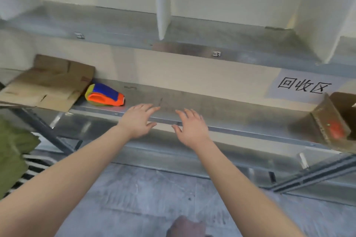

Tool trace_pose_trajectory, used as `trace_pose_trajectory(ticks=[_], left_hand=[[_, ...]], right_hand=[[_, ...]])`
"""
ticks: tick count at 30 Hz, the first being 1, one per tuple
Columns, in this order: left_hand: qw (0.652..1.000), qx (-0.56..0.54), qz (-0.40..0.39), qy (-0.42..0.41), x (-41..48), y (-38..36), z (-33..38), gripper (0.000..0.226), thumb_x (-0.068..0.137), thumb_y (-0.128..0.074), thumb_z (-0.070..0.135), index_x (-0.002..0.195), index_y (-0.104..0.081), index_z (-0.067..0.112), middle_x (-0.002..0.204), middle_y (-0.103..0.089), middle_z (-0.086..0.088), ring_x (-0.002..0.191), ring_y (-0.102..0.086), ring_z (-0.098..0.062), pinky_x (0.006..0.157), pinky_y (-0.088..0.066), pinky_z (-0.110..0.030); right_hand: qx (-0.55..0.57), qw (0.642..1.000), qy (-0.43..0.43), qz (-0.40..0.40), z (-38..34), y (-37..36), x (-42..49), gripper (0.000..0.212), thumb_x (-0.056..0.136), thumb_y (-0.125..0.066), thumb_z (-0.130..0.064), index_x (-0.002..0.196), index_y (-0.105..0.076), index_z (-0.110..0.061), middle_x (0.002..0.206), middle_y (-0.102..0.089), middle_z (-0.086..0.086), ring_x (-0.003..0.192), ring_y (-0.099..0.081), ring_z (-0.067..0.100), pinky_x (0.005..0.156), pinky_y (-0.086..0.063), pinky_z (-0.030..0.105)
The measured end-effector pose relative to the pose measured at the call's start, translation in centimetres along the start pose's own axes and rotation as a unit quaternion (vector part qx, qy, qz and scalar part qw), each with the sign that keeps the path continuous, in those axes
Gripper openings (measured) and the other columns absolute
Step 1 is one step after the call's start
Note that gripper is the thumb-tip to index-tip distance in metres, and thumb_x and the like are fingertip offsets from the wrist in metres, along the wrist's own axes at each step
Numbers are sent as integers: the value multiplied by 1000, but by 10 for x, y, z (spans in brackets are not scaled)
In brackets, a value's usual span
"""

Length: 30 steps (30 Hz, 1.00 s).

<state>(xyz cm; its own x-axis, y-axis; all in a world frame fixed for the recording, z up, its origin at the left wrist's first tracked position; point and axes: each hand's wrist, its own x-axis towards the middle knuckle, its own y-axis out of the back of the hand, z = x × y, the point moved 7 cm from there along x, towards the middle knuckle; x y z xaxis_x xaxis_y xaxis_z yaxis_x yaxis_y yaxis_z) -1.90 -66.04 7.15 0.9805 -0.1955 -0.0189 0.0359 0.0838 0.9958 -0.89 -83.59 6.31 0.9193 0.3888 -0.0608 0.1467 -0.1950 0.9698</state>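
My left hand (139, 119) and my right hand (190, 127) reach side by side over the front edge of a grey metal shelf (231, 109), palms down, fingers straight and spread. Neither hand holds anything. An orange, blue and yellow tape dispenser (105, 95) lies on the shelf just left of my left hand, apart from it.
Flattened brown cardboard (46, 84) lies at the shelf's left end. An open cardboard box (335, 121) with something orange inside stands at the right end, under a paper sign (304, 85) with handwritten characters. White dividers stand on an upper shelf (192, 31). Green cloth (13, 152) hangs lower left.
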Motion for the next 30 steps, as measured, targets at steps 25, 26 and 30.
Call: trace_pose_trajectory(ticks=[25, 26, 30], left_hand=[[970, 47, -50, 232, -103, 35, -540, 59, 98, -37, 51, 152, -19, 33, 157, -25, 2, 144, -22, -19, 115, -22, -37], [971, 49, -57, 228, -102, 32, -556, 59, 98, -38, 50, 151, -20, 33, 157, -25, 2, 144, -22, -19, 115, -22, -36], [974, 25, -85, 210, -88, 15, -620, 59, 97, -38, 54, 150, -24, 32, 157, -26, 2, 143, -23, -20, 115, -25, -37]], right_hand=[[27, 980, 183, -68, -446, -122, 287, 56, 97, -44, -43, 149, -30, -28, 155, -32, 4, 141, -28, 28, 112, -32, 46], [35, 983, 165, -69, -449, -128, 294, 56, 97, -44, -43, 149, -30, -29, 155, -32, 4, 141, -29, 28, 112, -33, 46], [46, 994, 80, -63, -453, -156, 318, 57, 95, -46, -43, 149, -29, -32, 154, -32, 3, 136, -34, 29, 107, -38, 42]])
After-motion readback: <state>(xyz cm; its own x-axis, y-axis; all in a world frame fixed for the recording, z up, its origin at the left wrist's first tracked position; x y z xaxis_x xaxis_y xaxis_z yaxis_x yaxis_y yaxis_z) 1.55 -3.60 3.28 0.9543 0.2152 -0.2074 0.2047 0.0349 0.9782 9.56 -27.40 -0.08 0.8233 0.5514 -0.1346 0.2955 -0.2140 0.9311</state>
